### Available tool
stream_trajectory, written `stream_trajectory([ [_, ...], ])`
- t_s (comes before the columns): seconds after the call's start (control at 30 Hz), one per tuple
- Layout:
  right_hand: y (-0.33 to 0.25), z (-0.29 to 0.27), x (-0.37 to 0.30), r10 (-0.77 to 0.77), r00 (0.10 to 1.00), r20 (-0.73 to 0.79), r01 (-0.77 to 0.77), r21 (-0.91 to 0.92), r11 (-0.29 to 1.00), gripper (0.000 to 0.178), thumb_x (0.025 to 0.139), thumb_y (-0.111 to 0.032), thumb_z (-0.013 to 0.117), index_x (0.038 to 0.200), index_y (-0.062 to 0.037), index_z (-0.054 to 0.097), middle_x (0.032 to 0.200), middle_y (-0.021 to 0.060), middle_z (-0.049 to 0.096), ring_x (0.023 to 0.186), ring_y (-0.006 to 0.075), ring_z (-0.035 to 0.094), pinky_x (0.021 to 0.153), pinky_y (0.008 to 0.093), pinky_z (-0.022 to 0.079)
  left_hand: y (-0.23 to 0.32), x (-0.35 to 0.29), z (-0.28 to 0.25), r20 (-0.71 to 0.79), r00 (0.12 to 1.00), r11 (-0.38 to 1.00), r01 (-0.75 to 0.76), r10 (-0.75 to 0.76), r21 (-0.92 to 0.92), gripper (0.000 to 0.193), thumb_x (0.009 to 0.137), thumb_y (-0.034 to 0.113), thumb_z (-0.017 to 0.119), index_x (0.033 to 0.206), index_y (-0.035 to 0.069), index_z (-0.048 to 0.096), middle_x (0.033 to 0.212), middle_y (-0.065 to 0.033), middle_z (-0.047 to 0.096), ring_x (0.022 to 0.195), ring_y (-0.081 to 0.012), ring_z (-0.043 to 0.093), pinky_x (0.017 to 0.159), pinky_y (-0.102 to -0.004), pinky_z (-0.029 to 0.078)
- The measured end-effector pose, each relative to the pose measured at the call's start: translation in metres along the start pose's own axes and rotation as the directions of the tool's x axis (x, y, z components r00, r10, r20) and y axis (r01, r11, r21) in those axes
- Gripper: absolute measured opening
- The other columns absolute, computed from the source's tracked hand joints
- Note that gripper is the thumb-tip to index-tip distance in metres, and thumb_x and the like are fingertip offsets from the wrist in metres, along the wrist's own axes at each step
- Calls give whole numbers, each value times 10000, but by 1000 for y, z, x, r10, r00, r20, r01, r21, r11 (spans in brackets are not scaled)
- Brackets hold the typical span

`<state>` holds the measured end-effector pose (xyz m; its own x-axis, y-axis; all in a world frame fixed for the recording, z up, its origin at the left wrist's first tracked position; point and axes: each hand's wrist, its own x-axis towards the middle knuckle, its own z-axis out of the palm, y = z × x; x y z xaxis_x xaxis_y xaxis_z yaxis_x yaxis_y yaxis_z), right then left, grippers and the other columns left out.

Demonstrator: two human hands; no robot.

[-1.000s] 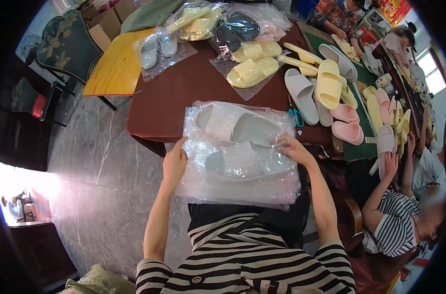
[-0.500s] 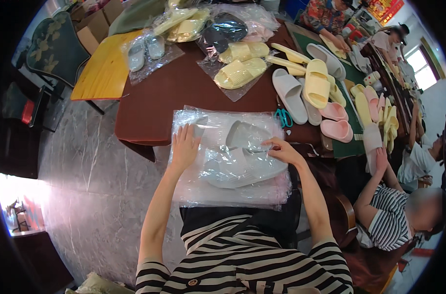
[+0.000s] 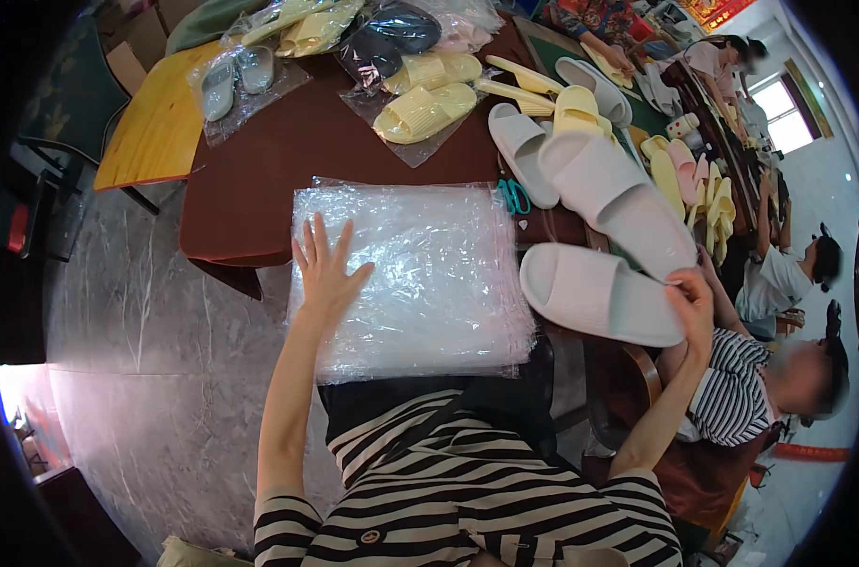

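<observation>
My left hand lies flat with fingers spread on the left part of a stack of clear plastic bags over my lap. Off to the right, my right hand pinches a pair of pale grey slippers at one end. They are fanned apart, one above the other, with their open straps facing up. The pair hangs in the air beside the stack and covers part of the slippers behind it.
A brown table ahead bears bagged yellow slippers and bagged grey slippers. Teal scissors lie by the stack's far right corner. A loose grey slipper is beyond them. A striped-shirted co-worker sits close on the right.
The grey slippers have gone from the bag stack out to the right in my right hand. My left hand stays on the stack, fingers now spread wider. The view has shifted rightward.
</observation>
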<state>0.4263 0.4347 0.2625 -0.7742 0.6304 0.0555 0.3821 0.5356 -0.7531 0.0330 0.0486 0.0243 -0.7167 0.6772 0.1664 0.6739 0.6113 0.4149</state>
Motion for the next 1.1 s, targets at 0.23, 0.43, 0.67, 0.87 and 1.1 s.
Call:
stream_trajectory([
  [0.23,-47,96,52,-166,984,70,149,206,967,255,803,-53,724,1054,-56,675,965,-14,628,824,63,556,726,216,441,3,1,-7,-66,995,984,-65,77,166,697,879,429,636,1491,184,412,1615,-194,128,1497,-383,79,1182,-592,23],
  [0.43,7,267,90,-36,861,508,-149,319,936,283,838,-80,710,1119,-86,681,961,-11,611,801,68,558,699,222,448,-22,9,20,-244,963,918,8,-114,-397,342,956,25,525,1295,22,565,1387,-193,484,1280,-361,472,1082,-411,402],
  [0.67,44,292,76,-181,870,458,103,191,976,381,854,-114,692,1231,-109,640,1253,118,544,1012,225,617,906,339,490,-25,25,-12,-336,912,860,33,-235,-509,260,922,-52,518,1150,10,627,1267,-157,536,1151,-302,568,944,-359,511],
  [0.87,32,286,70,-338,897,285,341,41,939,369,858,-101,661,1227,-88,647,1376,189,507,1116,318,602,956,397,474,51,40,-36,-237,935,901,-328,265,-283,322,860,-3,593,1174,66,622,1359,-106,521,1370,-323,394,1137,-472,322],
  [1.1,32,270,108,-16,983,183,8,45,999,219,875,-80,613,1074,-26,687,1102,138,661,1019,297,634,868,369,505,61,63,-7,197,870,891,-451,452,-52,310,826,42,665,1131,80,629,1318,-78,541,1424,-298,333,1184,-525,229],
])
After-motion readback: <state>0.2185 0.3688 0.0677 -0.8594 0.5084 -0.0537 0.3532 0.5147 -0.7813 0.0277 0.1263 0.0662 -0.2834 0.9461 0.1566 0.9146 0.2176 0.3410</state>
